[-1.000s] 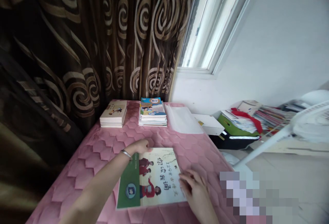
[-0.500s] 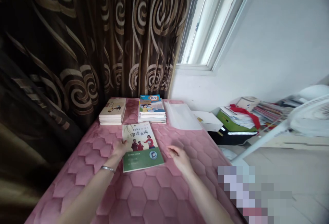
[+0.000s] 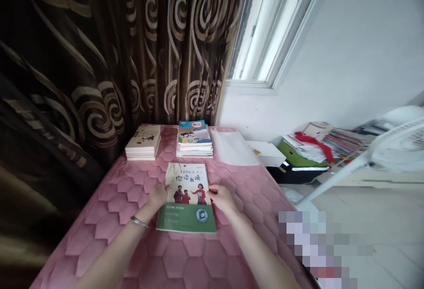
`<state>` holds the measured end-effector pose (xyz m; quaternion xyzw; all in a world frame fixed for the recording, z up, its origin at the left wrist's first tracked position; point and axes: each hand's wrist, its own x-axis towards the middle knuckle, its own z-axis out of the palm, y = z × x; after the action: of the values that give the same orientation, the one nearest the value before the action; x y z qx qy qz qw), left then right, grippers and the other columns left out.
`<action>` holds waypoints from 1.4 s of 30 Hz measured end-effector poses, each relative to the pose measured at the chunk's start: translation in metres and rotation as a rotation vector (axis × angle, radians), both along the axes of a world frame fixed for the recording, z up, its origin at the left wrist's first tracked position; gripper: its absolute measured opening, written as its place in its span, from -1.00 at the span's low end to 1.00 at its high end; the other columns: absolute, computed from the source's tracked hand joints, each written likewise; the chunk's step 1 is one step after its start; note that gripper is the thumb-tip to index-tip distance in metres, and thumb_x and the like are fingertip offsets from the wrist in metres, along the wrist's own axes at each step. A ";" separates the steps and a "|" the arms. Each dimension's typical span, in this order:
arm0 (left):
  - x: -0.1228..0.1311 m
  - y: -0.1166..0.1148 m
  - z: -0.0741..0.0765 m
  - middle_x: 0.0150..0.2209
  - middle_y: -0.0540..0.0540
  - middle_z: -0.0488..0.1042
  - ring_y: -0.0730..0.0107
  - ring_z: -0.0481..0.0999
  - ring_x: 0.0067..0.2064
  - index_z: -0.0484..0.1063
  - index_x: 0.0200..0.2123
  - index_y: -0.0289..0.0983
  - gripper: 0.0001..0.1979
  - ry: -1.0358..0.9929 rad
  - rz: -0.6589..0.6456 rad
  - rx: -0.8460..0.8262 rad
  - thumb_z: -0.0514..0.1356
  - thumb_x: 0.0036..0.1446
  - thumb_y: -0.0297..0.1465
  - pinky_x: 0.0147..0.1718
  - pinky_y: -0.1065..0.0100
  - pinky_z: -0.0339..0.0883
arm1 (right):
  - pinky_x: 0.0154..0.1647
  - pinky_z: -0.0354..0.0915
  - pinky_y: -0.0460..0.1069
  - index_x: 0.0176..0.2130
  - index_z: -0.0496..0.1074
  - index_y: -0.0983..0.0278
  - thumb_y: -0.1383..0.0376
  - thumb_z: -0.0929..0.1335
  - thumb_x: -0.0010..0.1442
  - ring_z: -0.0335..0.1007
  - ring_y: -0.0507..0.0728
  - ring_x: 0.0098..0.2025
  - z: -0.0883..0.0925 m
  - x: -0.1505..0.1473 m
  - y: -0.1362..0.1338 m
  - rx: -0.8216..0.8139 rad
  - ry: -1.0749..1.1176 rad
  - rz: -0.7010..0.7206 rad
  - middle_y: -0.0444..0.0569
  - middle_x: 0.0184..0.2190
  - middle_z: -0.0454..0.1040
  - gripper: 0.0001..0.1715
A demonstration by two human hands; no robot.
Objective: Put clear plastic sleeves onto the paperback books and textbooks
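Observation:
A book (image 3: 187,196) with a white and green cover, showing three drawn figures, is before me over the pink quilted surface (image 3: 185,256). My left hand (image 3: 159,197) grips its left edge, and a metal bracelet circles that wrist. On the opposite edge my right hand (image 3: 221,197) is closed, thumb and fingers at the cover's side. Beyond the book are a stack of textbooks (image 3: 194,138) with a blue mathematics cover on top and a stack of tan books (image 3: 143,143) to its left.
Translucent plastic sheets (image 3: 233,147) lie right of the textbooks, beside a white box (image 3: 269,153). A green and black bin (image 3: 294,161) holds papers. At the right stands a white fan (image 3: 394,147). Dark patterned curtains (image 3: 159,50) hang behind the bed.
The book has moved slightly right and toward me, and its tilt has straightened. My right hand, apart from it before, now holds its right edge.

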<state>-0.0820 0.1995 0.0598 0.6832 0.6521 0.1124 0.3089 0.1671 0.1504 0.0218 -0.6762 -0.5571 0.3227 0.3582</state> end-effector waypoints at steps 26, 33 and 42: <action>0.065 -0.117 -0.028 0.37 -0.12 -0.24 0.17 -0.25 0.38 -0.32 0.35 -0.19 -0.36 0.084 -0.850 0.456 -0.14 0.30 -0.18 0.31 0.00 -0.38 | 0.00 0.28 -0.03 -0.09 0.54 0.15 0.30 0.27 0.20 0.47 0.12 -0.12 0.005 0.003 0.000 0.181 -0.280 0.101 -0.02 -0.12 0.55 -0.66; 0.064 -0.125 -0.031 0.37 -0.09 -0.33 0.19 -0.29 0.38 -0.39 0.35 -0.16 -0.32 0.061 -0.874 0.456 -0.09 0.29 -0.20 0.32 0.02 -0.35 | -0.12 0.33 -0.06 -0.17 0.57 0.11 0.22 0.33 0.17 0.50 0.14 -0.12 0.006 0.018 0.070 0.065 -0.255 -0.002 -0.12 -0.18 0.59 -0.74; 0.060 -0.150 -0.043 0.36 -0.16 -0.39 0.13 -0.24 0.37 -0.48 0.34 -0.28 -0.20 0.054 -0.914 0.413 -0.03 0.25 -0.16 0.32 0.10 -0.21 | -0.18 0.34 -0.04 -0.20 0.58 0.14 0.18 0.34 0.15 0.51 0.16 -0.16 0.008 0.017 0.096 0.012 -0.268 -0.128 -0.11 -0.19 0.60 -0.74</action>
<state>-0.0218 0.0497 0.0164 0.9485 0.2581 0.0746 0.1680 0.1839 0.2459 0.0301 -0.7452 -0.5576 0.2025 0.3047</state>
